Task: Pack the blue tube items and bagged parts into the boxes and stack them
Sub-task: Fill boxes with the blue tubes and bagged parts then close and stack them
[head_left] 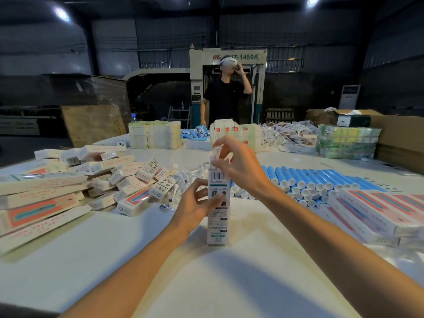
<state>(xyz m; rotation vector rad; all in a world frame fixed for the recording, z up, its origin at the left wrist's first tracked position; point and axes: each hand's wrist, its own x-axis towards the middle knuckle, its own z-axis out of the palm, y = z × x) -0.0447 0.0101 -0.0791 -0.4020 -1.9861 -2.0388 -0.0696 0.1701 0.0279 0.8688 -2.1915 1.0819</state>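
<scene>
Above the upright box (218, 226), right hand (241, 168) pinches a bagged part (216, 154).

A dark hall with corrugated walls (160, 35) lay under two bright ceiling lamps (61, 14), a pale machine (229, 57) marked 1450A rose behind the wide white table (103, 260), a white standing air conditioner (350, 96) stood at right, and brown cardboard sheets (91, 125) leaned at left.
</scene>
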